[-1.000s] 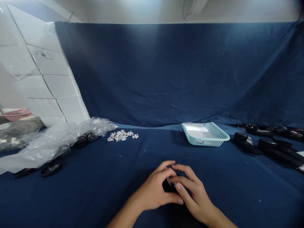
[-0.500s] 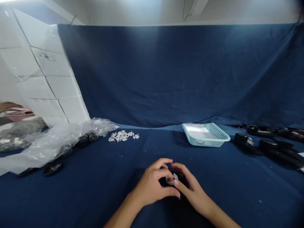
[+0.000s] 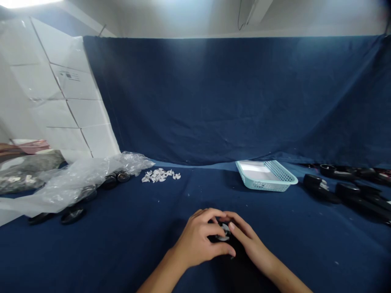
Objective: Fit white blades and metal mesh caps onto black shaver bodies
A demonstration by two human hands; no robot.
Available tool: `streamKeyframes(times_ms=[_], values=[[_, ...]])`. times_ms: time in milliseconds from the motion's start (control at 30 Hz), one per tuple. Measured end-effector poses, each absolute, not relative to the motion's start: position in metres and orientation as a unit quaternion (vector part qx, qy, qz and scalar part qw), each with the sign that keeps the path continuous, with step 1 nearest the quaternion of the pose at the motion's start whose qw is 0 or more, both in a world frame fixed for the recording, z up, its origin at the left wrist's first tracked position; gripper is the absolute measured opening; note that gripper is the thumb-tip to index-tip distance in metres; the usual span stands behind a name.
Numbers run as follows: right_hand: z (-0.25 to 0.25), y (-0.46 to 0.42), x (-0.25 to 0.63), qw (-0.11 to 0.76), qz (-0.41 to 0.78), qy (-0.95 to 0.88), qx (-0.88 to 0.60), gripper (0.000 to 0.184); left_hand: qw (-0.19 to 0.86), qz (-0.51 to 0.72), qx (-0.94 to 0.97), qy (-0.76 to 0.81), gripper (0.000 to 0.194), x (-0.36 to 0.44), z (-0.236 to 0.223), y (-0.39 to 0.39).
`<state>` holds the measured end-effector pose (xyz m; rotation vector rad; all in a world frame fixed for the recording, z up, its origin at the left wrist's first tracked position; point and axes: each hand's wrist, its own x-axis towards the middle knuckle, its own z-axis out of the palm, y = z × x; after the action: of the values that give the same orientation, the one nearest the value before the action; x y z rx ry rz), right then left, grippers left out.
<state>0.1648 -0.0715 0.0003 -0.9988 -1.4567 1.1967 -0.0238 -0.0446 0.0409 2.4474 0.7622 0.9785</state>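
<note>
Near the front of the table, my left hand [image 3: 202,232] and my right hand [image 3: 248,240] curl around a dark part that is mostly hidden by the fingers. A small grey-white plastic piece [image 3: 225,232] shows on top of it, between the hands. My left fingers reach over this piece from the left, thumb low on the near side. My right thumb rests at the piece's upper right edge, with the other right fingers bent around the far side. Black material [image 3: 236,270] extends from below the hands toward me.
Loose white plastic pieces [image 3: 160,175] lie in a pile mid-left. A light blue basket [image 3: 271,186] stands at right, near several black parts [image 3: 320,189]. At left are clear plastic sheeting [image 3: 73,179], black round parts [image 3: 72,214] and stacked white boxes [image 3: 82,112]; a blue cloth [image 3: 214,97] hangs behind.
The view has shifted slightly, moving the scene a little right and down. My right thumb has moved up along the grey-white piece, and my left fingers have closed in slightly over it.
</note>
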Motion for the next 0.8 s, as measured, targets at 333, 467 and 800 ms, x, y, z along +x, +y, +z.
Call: streamKeyframes(times_ms=[333,467,800], values=[[0.009,-0.075,0.17,0.439,0.559,-0.612,-0.347,0.048,0.2,0.361,0.872,0.263,0.035,-0.024,0.042,-0.044],[0.009,-0.074,0.175,0.417,0.566,-0.634,-0.323,0.066,0.216,0.368,0.871,0.244,0.041,-0.023,0.042,-0.045],[0.003,-0.075,0.169,0.415,0.525,-0.66,-0.342,0.069,0.242,0.371,0.861,0.251,0.039,-0.025,0.044,-0.045]])
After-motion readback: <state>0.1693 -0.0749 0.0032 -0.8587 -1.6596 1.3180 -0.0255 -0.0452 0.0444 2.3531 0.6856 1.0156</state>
